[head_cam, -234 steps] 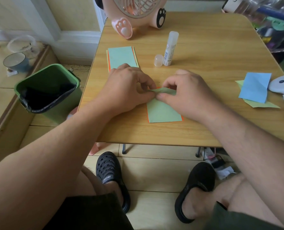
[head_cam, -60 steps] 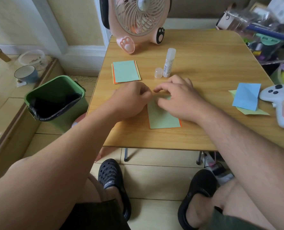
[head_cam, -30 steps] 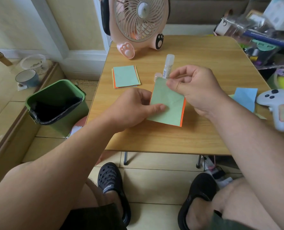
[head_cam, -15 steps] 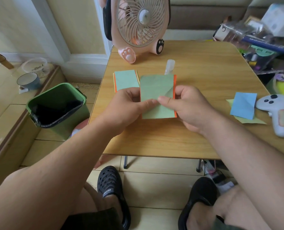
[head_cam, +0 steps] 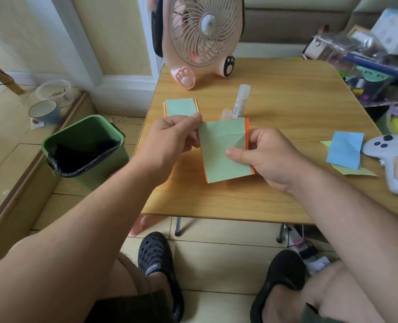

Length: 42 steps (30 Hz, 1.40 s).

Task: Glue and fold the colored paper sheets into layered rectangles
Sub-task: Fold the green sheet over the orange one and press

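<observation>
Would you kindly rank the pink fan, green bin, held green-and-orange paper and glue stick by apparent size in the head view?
1. Pink paw-footed desk fan and green plastic waste bin: look alike; depth differs, so unranked.
2. Green-and-orange layered paper, pinched by left hand and right hand.
3. White glue stick.

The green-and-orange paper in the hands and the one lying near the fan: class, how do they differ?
1. The held paper is gripped by the left hand and the right hand; the finished paper lies flat on the table, untouched.
2. The held paper shows diagonal creases; the finished paper looks smooth.
3. The held paper looks larger.
Both show green faces with orange edges.
</observation>
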Each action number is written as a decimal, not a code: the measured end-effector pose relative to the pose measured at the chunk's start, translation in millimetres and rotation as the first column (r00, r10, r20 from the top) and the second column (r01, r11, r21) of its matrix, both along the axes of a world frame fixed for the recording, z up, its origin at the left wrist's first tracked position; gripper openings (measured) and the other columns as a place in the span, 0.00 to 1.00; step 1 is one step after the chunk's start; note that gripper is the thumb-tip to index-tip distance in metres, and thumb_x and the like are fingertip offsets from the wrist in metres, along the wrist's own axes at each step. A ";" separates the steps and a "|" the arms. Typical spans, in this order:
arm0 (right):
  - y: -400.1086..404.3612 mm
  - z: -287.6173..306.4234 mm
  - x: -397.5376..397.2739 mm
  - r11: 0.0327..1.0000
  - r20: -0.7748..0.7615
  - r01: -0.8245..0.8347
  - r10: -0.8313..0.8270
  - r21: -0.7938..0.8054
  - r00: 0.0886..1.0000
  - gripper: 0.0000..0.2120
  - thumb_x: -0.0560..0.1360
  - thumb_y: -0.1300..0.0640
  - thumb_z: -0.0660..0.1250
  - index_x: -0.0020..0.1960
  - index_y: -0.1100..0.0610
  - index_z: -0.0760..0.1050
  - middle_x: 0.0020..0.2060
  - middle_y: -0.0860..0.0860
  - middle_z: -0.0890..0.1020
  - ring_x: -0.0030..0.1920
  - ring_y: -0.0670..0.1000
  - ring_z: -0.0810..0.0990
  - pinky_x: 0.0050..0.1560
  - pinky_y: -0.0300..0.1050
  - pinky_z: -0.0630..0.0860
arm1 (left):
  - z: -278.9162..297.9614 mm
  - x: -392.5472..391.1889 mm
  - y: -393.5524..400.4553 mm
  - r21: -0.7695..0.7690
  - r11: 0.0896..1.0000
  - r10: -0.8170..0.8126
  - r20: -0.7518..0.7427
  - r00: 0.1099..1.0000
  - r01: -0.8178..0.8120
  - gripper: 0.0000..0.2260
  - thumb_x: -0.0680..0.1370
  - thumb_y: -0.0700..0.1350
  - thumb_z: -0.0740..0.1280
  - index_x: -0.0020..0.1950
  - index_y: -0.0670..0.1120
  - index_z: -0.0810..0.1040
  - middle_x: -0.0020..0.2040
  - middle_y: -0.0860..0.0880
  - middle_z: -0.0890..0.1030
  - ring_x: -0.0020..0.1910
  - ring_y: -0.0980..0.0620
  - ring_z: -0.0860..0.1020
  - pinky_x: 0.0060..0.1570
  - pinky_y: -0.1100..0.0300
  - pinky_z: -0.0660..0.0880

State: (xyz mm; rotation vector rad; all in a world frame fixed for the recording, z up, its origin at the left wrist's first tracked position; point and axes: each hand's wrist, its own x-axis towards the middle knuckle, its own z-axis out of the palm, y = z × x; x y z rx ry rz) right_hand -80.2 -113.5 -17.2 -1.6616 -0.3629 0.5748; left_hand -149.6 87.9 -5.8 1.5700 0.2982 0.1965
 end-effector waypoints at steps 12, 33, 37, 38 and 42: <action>27.1 7.4 -0.8 0.956 -0.135 0.206 -0.180 0.210 0.974 0.07 0.81 0.60 0.71 0.58 0.58 0.83 0.51 0.54 0.88 0.50 0.55 0.87 0.49 0.48 0.82 | -14.2 0.3 0.3 0.069 0.980 -0.188 -0.023 0.982 0.189 0.06 0.80 0.45 0.74 0.54 0.44 0.87 0.47 0.40 0.85 0.41 0.47 0.78 0.44 0.53 0.75; 117.9 4.3 43.3 0.895 0.401 0.350 -0.223 -0.276 0.888 0.15 0.73 0.53 0.70 0.58 0.42 0.76 0.40 0.44 0.82 0.45 0.50 0.83 0.46 0.49 0.82 | -12.6 31.7 62.5 0.576 0.778 0.305 -0.001 0.952 -0.249 0.24 0.77 0.53 0.75 0.67 0.56 0.67 0.41 0.55 0.82 0.42 0.57 0.81 0.42 0.56 0.78; 122.4 -1.5 50.0 0.846 0.472 0.375 -0.172 -0.378 0.864 0.16 0.74 0.53 0.69 0.59 0.43 0.70 0.43 0.44 0.82 0.45 0.50 0.80 0.40 0.46 0.76 | -18.2 40.1 66.3 0.599 0.750 0.350 0.004 0.937 -0.282 0.17 0.77 0.52 0.72 0.62 0.55 0.68 0.41 0.55 0.81 0.43 0.55 0.80 0.39 0.57 0.77; 124.4 -2.9 51.4 0.835 0.488 0.382 -0.161 -0.396 0.858 0.13 0.75 0.53 0.68 0.57 0.44 0.69 0.43 0.45 0.82 0.44 0.50 0.79 0.37 0.45 0.73 | -18.7 42.0 67.4 0.618 0.736 0.349 0.003 0.937 -0.276 0.15 0.77 0.52 0.71 0.60 0.55 0.69 0.41 0.55 0.82 0.43 0.55 0.79 0.38 0.58 0.76; 128.7 -6.0 53.5 0.791 0.548 0.374 -0.060 -0.483 0.834 0.09 0.76 0.53 0.64 0.56 0.47 0.75 0.48 0.46 0.83 0.49 0.54 0.80 0.40 0.45 0.71 | -21.1 48.3 71.7 0.722 0.659 0.314 -0.010 0.949 -0.210 0.05 0.77 0.50 0.69 0.52 0.55 0.77 0.40 0.55 0.81 0.42 0.57 0.78 0.37 0.62 0.73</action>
